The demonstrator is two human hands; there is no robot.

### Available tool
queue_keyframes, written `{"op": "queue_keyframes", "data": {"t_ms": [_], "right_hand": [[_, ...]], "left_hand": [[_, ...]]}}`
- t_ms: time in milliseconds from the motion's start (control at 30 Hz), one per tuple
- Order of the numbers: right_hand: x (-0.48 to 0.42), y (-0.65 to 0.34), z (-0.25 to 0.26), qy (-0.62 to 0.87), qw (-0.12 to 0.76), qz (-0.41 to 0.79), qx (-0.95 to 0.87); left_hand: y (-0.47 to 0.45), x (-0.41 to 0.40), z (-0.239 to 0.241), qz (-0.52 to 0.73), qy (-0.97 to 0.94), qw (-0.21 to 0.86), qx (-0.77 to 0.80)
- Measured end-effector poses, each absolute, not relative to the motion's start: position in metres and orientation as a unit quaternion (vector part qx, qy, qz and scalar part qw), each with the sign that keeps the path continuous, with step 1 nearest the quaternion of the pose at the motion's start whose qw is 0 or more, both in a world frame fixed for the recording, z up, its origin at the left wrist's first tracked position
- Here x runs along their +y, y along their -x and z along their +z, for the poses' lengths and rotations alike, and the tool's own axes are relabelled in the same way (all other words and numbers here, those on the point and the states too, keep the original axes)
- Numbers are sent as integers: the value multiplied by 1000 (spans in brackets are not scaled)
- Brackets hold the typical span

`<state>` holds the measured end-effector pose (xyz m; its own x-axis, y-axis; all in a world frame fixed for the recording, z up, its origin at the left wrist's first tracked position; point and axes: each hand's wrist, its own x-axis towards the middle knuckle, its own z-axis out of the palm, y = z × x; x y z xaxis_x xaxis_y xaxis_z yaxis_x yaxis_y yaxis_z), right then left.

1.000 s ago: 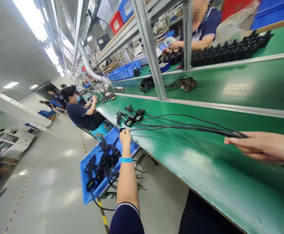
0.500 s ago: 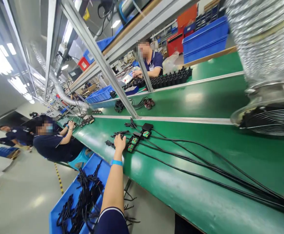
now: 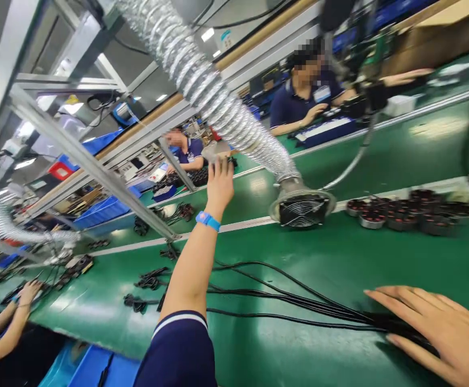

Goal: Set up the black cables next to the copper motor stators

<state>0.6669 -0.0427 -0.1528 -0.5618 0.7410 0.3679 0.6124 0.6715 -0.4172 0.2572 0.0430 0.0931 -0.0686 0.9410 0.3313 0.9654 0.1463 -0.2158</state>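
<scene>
Flat, right hand [image 3: 439,333] presses black cables [image 3: 282,298] (seemingly touching).

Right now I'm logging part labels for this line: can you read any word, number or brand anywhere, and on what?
Nothing is legible.
White badge on a co-worker's dark blue shirt: blurred.
Small blue-and-white sign on the overhead rail: too small.
Light blue wristband on the raised left hand: no text visible.
</scene>
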Motion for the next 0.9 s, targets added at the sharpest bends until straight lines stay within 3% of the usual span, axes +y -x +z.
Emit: {"op": "queue_keyframes", "data": {"t_ms": [133, 233, 467, 667, 833, 900], "right_hand": [[-57, -681, -104, 423, 156, 234, -861], [-62, -681, -82, 452, 128, 366, -804], [-72, -614, -55, 343, 134, 741, -562], [-75, -594, -55, 338, 211, 765, -506], [-61, -660, -57, 318, 174, 721, -590], [-46, -697, -58, 374, 219, 687, -583]], "left_hand": [[-287, 43, 86, 110, 653, -16, -749], [-309, 1, 59, 172, 698, -139, -682], [-385, -103, 4, 142, 784, -204, -569], [-419, -101, -6, 51, 793, -286, -535], [-414, -85, -10, 41, 811, -306, -498], [-408, -79, -14, 44, 801, -306, -513]]}}
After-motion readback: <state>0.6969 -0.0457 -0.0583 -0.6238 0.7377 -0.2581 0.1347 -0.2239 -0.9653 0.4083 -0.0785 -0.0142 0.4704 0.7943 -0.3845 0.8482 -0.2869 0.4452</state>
